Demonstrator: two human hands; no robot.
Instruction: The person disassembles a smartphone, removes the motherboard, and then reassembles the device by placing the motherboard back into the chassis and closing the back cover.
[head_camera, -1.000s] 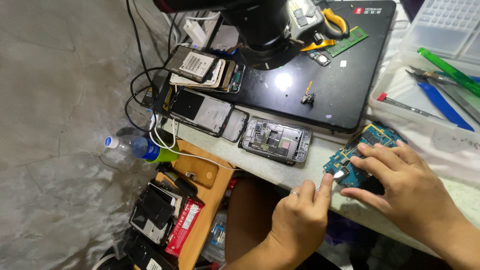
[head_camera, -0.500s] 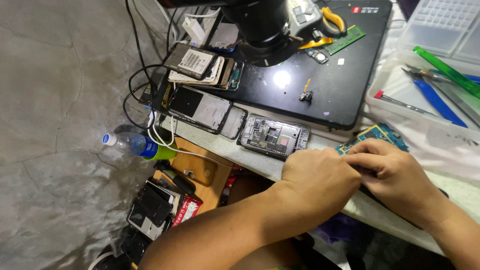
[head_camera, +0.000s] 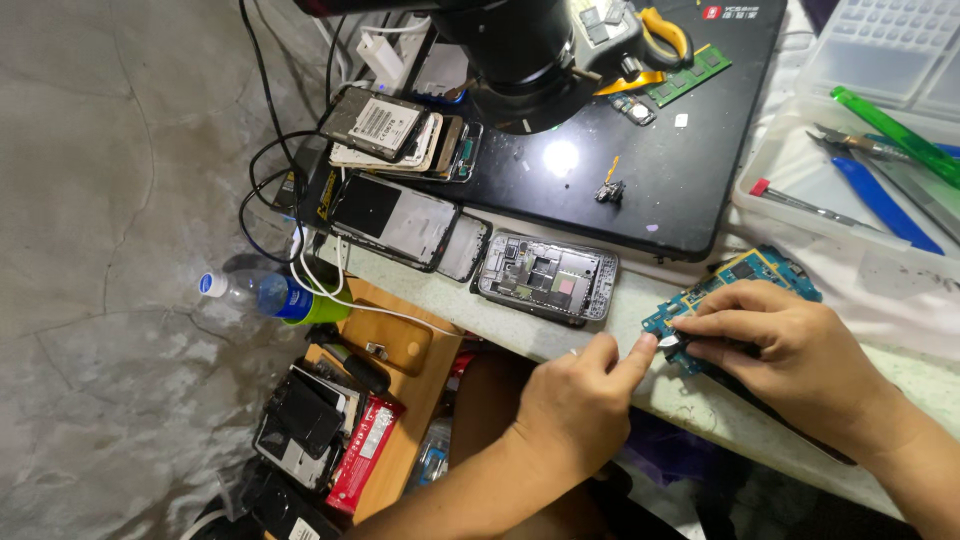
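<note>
A blue circuit board (head_camera: 735, 280) lies near the front edge of the pale table (head_camera: 520, 335). My right hand (head_camera: 795, 350) rests on it, thumb and forefinger pinched on a small silver piece (head_camera: 668, 343) at the board's near-left corner. My left hand (head_camera: 580, 400) comes up from below the table edge with its fingers curled. Its forefinger tip touches that same corner, right beside the silver piece. Most of the board's near half is hidden under my right hand.
An opened phone frame (head_camera: 548, 277) and a phone with a screen (head_camera: 395, 217) lie left of the board, a stack of phones (head_camera: 395, 130) behind. A black mat (head_camera: 650, 190) sits under a microscope head (head_camera: 520, 55). A clear tray (head_camera: 850, 190) holds tools. A bottle (head_camera: 255, 295) lies on the floor.
My left hand rose over the board half a second ago, then drew back; only its forefinger tip now meets the board's corner. My right hand stays on the board.
</note>
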